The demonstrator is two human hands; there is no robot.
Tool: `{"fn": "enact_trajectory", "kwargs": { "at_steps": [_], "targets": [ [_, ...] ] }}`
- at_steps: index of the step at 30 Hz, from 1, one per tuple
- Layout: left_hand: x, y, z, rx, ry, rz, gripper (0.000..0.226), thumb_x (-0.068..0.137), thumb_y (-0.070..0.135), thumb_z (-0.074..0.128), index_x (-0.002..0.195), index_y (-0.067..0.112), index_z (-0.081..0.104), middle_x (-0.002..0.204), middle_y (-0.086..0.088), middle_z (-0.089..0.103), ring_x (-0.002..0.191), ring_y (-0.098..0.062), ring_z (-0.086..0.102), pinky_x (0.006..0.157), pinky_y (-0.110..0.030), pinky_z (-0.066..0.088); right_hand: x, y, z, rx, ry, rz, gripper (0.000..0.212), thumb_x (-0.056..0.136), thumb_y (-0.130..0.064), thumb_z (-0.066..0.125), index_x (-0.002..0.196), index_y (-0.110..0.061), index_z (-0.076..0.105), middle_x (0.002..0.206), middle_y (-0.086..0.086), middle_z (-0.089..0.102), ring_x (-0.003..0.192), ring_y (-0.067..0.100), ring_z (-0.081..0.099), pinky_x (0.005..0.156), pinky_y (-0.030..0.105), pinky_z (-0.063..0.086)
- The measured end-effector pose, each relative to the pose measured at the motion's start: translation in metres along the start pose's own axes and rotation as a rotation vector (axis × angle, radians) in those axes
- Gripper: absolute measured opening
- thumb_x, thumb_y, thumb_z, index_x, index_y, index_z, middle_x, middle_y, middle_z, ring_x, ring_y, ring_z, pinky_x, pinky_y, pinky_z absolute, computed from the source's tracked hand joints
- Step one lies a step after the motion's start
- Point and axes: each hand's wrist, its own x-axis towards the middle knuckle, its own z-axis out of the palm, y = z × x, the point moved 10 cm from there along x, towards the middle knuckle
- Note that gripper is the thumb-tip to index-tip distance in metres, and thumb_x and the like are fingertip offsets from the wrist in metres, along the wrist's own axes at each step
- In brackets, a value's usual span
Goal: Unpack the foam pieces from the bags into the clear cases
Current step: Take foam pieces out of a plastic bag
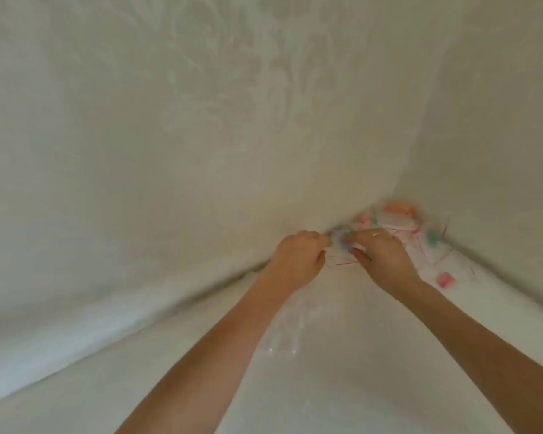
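Hands meet at the far corner of the white tabletop (342, 386), where two pale walls join. The left hand (298, 258) and right hand (383, 261) sit close together, with a small clear bag (345, 241) between their fingertips; a bluish-purple foam piece (347, 239) shows through it. Both hands appear to pinch the bag with curled fingers, the left from its left side and the right from its right, though motion blur hides the exact contact. A ring shows on the right hand.

What the coming move turns on, I judge, is that the bag lies directly between the two hands and just beyond their fingertips, so neither is clearly nearer; pulling apart sideways would open it. Its long axis cannot be made out.

A clear case (284, 335) lies on the tabletop near to the person, under the left forearm and well apart from the bag, so a freed piece must travel back toward the person.

Counts, as far as blur allows: two hands, one held bag, one clear case, and a loose pile (398, 227) of bags and foam to the right, with an orange piece, a green one and pink ones, plus one pink piece (445, 279) lying apart on the right.
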Motion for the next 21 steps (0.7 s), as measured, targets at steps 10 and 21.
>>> {"fn": "enact_trajectory", "kwargs": {
  "at_steps": [10, 21],
  "targets": [
    [0.041, 0.022, 0.042, 0.109, 0.085, 0.098, 0.028, 0.089, 0.02, 0.048, 0.109, 0.009, 0.064, 0.109, -0.017, 0.065, 0.102, -0.035, 0.059, 0.084, -0.038, 0.044, -0.006, 0.025, 0.033, -0.265, 0.05, -0.091, 0.035, 0.087, -0.043, 0.058, 0.118, -0.029, 0.063, 0.112, -0.002, 0.067, 0.113, 0.024, 0.055, 0.091, 0.036, 0.038],
    [-0.07, 0.013, 0.005, -0.437, 0.429, -0.073, 0.033, 0.089, 0.002, 0.047, 0.118, 0.009, 0.061, 0.119, -0.009, 0.061, 0.109, -0.022, 0.056, 0.096, -0.027, 0.041, -0.066, 0.009, -0.05, 0.231, 0.627, 0.052, 0.02, 0.092, -0.012, 0.056, 0.102, -0.008, 0.073, 0.098, 0.011, 0.07, 0.097, 0.029, 0.059, 0.084, 0.036, 0.045]
  ]
}}
